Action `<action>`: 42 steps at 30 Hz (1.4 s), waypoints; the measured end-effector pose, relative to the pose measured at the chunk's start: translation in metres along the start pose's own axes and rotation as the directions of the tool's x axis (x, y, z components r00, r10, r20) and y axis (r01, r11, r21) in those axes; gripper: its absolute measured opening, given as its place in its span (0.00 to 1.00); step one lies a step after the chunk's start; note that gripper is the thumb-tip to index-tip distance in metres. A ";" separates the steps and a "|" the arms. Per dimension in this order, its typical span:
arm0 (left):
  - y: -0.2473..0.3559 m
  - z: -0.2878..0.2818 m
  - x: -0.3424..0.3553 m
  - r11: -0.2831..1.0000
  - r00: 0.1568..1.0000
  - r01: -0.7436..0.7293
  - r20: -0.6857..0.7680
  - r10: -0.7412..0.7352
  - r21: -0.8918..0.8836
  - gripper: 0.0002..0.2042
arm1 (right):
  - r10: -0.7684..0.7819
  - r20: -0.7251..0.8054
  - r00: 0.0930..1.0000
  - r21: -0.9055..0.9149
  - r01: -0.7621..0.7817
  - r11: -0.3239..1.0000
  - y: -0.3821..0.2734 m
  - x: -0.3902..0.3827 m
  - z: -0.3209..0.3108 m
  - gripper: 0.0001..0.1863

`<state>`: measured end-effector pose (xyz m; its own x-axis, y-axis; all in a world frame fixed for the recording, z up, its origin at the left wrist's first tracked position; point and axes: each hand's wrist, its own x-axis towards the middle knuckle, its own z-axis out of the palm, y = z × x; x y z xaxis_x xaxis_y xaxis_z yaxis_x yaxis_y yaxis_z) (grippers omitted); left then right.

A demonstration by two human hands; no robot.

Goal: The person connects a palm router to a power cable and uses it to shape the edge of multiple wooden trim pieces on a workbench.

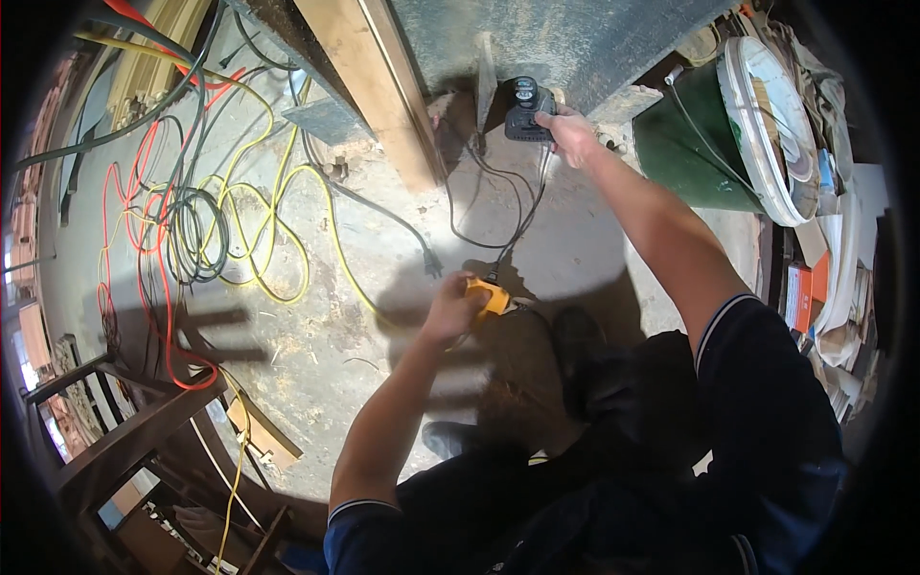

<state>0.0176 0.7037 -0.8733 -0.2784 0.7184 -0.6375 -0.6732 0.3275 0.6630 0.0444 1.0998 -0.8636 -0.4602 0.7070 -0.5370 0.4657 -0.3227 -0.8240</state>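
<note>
My left hand is closed round a yellow extension-cord outlet block. A black cord runs into the block's far end, and the yellow cord trails off to the left. Farther ahead, my right hand grips the right side of a black battery charger, with the thumb on its top. Thin black cable loops between the charger and the outlet block. A loose black plug lies on the concrete floor just beyond my left hand.
Red, yellow and dark cords lie tangled at left. A wooden post and a grey-blue panel rise ahead. A green bucket lies on its side at right. A dark wooden frame stands at lower left.
</note>
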 end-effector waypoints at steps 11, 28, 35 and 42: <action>0.000 -0.005 -0.006 0.864 0.986 0.168 -0.100 -0.136 0.475 0.25 | 0.123 0.215 0.969 0.267 -0.180 0.947 0.008 -0.074 0.035 0.15; -0.011 -0.023 -0.021 0.875 0.978 0.191 -0.164 -0.130 0.444 0.26 | -0.421 -0.062 0.905 -0.355 0.375 0.856 0.000 -0.089 0.112 0.23; 0.000 -0.019 -0.029 0.867 0.967 0.241 -0.184 -0.176 0.436 0.26 | -0.125 0.139 0.982 0.284 0.082 0.955 -0.024 -0.110 0.102 0.15; 0.009 -0.011 -0.029 0.854 0.964 0.260 -0.176 -0.200 0.451 0.25 | -0.063 0.402 0.913 0.520 -0.171 0.837 -0.033 -0.098 0.081 0.17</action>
<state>0.0121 0.6791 -0.8536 -0.2542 0.5187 -0.8163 -0.3384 0.7430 0.5775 0.0124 0.9899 -0.7984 -0.7537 0.4129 -0.5113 0.0758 -0.7182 -0.6917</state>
